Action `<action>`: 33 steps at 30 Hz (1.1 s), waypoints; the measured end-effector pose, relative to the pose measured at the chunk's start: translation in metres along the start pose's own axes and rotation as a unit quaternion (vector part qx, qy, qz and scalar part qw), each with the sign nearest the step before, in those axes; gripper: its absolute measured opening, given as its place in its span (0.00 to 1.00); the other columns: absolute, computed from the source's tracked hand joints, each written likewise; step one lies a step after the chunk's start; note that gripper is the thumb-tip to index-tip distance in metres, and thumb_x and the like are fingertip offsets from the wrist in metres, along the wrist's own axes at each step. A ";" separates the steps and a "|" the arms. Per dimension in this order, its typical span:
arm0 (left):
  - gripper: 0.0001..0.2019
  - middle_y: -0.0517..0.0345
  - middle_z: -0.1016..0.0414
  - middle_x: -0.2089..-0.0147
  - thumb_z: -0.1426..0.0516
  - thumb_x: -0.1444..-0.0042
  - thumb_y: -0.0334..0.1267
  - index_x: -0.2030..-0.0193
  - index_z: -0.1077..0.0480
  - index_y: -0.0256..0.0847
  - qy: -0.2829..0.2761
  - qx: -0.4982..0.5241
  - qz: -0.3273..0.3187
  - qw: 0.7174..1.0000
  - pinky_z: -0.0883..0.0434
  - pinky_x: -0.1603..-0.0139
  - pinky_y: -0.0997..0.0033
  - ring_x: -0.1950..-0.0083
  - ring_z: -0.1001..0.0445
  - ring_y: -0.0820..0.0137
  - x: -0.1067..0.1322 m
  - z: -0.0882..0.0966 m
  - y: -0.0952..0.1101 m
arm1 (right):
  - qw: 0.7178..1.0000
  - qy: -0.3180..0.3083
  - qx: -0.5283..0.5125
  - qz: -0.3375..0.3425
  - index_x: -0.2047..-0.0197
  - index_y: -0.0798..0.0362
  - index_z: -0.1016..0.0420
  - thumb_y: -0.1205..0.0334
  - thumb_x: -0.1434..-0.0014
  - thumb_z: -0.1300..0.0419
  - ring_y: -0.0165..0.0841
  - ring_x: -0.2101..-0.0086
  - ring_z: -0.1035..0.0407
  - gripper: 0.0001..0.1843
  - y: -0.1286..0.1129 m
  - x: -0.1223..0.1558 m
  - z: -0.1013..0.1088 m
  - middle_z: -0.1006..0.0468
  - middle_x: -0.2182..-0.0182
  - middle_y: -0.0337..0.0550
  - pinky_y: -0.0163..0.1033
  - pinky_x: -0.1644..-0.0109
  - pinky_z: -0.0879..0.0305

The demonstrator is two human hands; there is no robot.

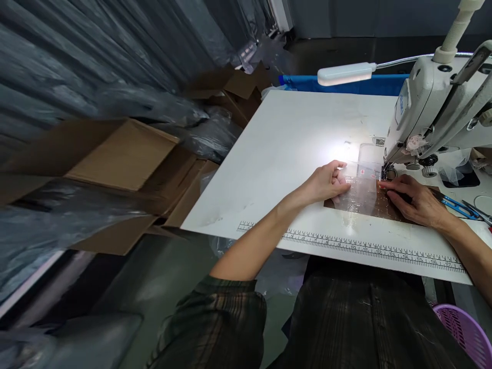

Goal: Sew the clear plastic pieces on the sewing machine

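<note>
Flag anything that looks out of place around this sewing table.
Only the boxes left of the table: they lie tipped with flaps open among plastic bags. On the table nothing stands out; the left hand and right hand press the clear sheet flat at the machine.

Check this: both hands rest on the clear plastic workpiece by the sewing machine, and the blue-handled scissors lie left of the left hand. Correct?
Not quite. In the head view the blue-handled scissors lie right of the right hand, not left of the left hand. Both hands do rest on the clear plastic workpiece by the sewing machine.
</note>
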State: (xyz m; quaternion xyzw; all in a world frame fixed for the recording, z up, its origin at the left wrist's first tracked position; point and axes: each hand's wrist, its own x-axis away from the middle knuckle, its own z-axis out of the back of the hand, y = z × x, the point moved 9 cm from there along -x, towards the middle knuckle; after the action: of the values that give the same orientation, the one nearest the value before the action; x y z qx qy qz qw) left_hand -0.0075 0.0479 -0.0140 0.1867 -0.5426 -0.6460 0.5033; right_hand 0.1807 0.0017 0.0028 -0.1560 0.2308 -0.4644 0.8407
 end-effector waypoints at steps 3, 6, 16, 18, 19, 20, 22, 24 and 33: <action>0.34 0.58 0.24 0.66 0.37 0.46 0.32 0.33 0.41 0.32 -0.003 0.011 -0.002 1.000 0.28 0.69 0.69 0.75 0.27 0.73 0.000 0.000 0.000 | 0.999 -0.010 0.025 0.045 0.43 0.48 0.21 0.54 0.29 0.52 0.40 0.58 0.27 0.22 -0.011 0.001 -0.002 0.25 0.57 0.52 0.48 0.51 0.27; 0.34 0.58 0.24 0.66 0.37 0.46 0.32 0.33 0.42 0.31 -0.001 0.006 0.002 1.000 0.28 0.69 0.68 0.75 0.27 0.73 0.000 0.000 -0.001 | 0.994 -0.009 0.080 0.074 0.44 0.49 0.20 0.55 0.28 0.53 0.42 0.59 0.29 0.22 -0.018 0.000 -0.006 0.25 0.59 0.54 0.50 0.53 0.27; 0.33 0.58 0.25 0.66 0.37 0.44 0.34 0.33 0.41 0.32 0.014 -0.047 -0.027 0.998 0.31 0.75 0.71 0.75 0.31 0.75 0.002 -0.006 0.005 | 0.989 -0.002 0.137 0.056 0.41 0.46 0.22 0.58 0.29 0.52 0.39 0.62 0.32 0.21 -0.009 0.002 -0.006 0.28 0.59 0.52 0.46 0.56 0.27; 0.32 0.57 0.25 0.65 0.37 0.43 0.35 0.33 0.41 0.31 0.015 -0.042 -0.029 0.999 0.30 0.74 0.71 0.74 0.30 0.74 0.002 -0.005 0.004 | 0.990 0.002 0.129 0.054 0.42 0.46 0.22 0.58 0.29 0.52 0.39 0.62 0.31 0.21 -0.009 0.002 -0.005 0.28 0.59 0.51 0.46 0.56 0.27; 0.32 0.57 0.25 0.65 0.37 0.43 0.35 0.34 0.41 0.31 0.017 -0.039 -0.029 0.999 0.29 0.73 0.70 0.74 0.30 0.74 0.002 -0.004 0.004 | 0.991 0.006 0.122 0.057 0.42 0.47 0.21 0.58 0.29 0.52 0.39 0.62 0.31 0.21 -0.010 0.002 -0.004 0.29 0.60 0.52 0.46 0.56 0.27; 0.31 0.57 0.25 0.65 0.37 0.43 0.35 0.34 0.40 0.31 0.020 -0.035 -0.027 0.999 0.29 0.73 0.70 0.74 0.30 0.74 0.001 -0.003 0.003 | 0.991 0.010 0.115 0.061 0.43 0.48 0.21 0.58 0.29 0.52 0.39 0.62 0.31 0.22 -0.011 0.002 -0.003 0.29 0.60 0.52 0.46 0.56 0.27; 0.31 0.57 0.26 0.65 0.37 0.43 0.35 0.34 0.40 0.32 0.022 -0.028 -0.023 0.999 0.29 0.74 0.70 0.74 0.30 0.74 -0.001 -0.002 0.001 | 0.993 0.017 0.099 0.062 0.43 0.48 0.20 0.57 0.29 0.52 0.39 0.62 0.30 0.22 -0.012 0.003 -0.002 0.28 0.61 0.52 0.45 0.55 0.26; 0.32 0.56 0.25 0.65 0.37 0.43 0.35 0.34 0.40 0.31 0.022 -0.024 -0.018 0.999 0.30 0.76 0.70 0.74 0.30 0.73 -0.002 -0.002 -0.001 | 0.995 0.023 0.080 0.050 0.43 0.49 0.20 0.57 0.29 0.52 0.38 0.62 0.29 0.22 -0.011 0.003 0.000 0.27 0.60 0.52 0.44 0.55 0.26; 0.30 0.57 0.24 0.66 0.39 0.42 0.34 0.34 0.40 0.37 0.013 -0.041 -0.048 0.998 0.29 0.78 0.72 0.75 0.29 0.74 -0.004 -0.003 -0.003 | 1.000 0.004 0.019 0.012 0.43 0.52 0.20 0.62 0.31 0.50 0.35 0.65 0.26 0.21 -0.008 0.005 0.012 0.23 0.59 0.51 0.41 0.62 0.26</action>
State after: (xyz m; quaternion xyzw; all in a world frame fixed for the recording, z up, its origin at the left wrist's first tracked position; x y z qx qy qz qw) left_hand -0.0049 0.0495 -0.0193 0.2004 -0.4995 -0.6887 0.4858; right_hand 0.1837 -0.0057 0.0154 -0.1355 0.2273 -0.4595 0.8478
